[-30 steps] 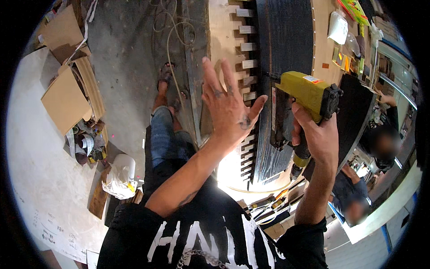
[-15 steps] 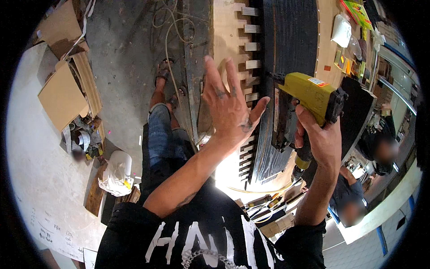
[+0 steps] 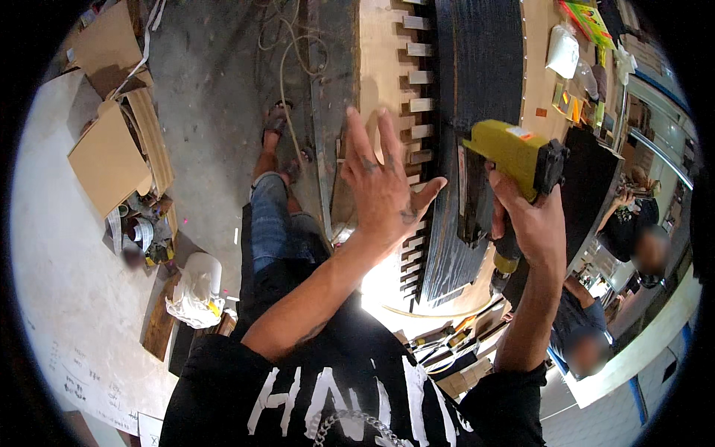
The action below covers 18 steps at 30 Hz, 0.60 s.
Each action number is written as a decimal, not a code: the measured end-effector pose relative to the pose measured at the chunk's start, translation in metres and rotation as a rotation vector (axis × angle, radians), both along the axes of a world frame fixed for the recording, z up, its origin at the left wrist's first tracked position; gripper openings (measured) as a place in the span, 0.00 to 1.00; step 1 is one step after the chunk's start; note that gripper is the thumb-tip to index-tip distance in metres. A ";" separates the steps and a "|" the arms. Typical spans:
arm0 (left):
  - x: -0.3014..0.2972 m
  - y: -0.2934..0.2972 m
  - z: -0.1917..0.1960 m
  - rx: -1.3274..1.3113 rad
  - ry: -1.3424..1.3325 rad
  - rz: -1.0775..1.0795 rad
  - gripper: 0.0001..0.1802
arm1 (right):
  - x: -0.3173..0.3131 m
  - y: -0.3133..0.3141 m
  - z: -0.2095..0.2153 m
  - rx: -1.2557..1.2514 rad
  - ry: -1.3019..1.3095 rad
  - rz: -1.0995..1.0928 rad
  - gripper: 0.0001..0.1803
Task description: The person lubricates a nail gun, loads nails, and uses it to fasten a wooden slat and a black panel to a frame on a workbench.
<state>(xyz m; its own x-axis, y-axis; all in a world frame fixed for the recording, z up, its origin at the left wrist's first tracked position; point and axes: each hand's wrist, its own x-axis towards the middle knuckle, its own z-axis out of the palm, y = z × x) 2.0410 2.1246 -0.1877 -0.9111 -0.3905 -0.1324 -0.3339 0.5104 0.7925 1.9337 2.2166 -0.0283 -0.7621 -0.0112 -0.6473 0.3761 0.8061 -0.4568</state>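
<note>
My right hand (image 3: 527, 223) is wrapped round the grip of a yellow and black pneumatic nail gun (image 3: 508, 153). Its nose points left, at the left edge of a long black wood-grained board (image 3: 480, 82). Along that edge runs a row of short pale wooden blocks (image 3: 419, 77), spaced like teeth. My left hand (image 3: 383, 186), fingers spread, is over the pale plywood (image 3: 378, 52) beside the row of blocks; whether the palm touches it cannot be made out. Below the grip, a hose fitting (image 3: 500, 274) hangs from the gun.
Left of the bench an air hose (image 3: 285, 67) loops over the grey floor. Cardboard (image 3: 112, 160) and a white bag (image 3: 195, 302) lie further left. Plastic packages (image 3: 563, 52) sit on the bench's far right. Two other people (image 3: 585, 328) are at the right. Tools (image 3: 447, 335) lie near my body.
Both hands keep nearly the same pose. My left hand has shifted slightly down in the picture, and the nail gun has barely moved. The whole view has shifted a little.
</note>
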 end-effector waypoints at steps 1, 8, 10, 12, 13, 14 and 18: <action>0.000 0.001 -0.001 -0.008 -0.016 -0.010 0.64 | 0.003 0.004 0.001 -0.003 -0.010 0.010 0.15; -0.005 0.001 0.003 -0.037 -0.101 0.016 0.68 | 0.022 0.018 0.002 -0.016 -0.025 -0.062 0.14; -0.004 0.001 0.001 -0.042 -0.089 0.010 0.69 | 0.022 0.018 0.001 -0.024 -0.012 -0.068 0.15; -0.003 0.002 -0.001 -0.051 -0.076 0.010 0.69 | 0.021 0.019 -0.001 -0.033 -0.019 -0.064 0.14; -0.003 0.002 -0.002 -0.058 -0.068 0.013 0.69 | 0.020 0.018 -0.001 -0.036 -0.022 -0.058 0.14; -0.003 0.002 -0.002 -0.064 -0.061 0.015 0.69 | 0.019 0.016 -0.001 -0.039 -0.026 -0.052 0.14; -0.002 0.000 -0.001 -0.011 0.001 0.031 0.61 | 0.020 0.015 -0.003 -0.004 -0.021 -0.043 0.13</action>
<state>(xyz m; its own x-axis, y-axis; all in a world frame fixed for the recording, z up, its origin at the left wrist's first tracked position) 2.0394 2.1251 -0.1890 -0.8986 -0.4199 -0.1270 -0.3488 0.5084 0.7873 1.9539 2.2316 -0.0310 -0.7482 0.0186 -0.6632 0.4200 0.7871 -0.4518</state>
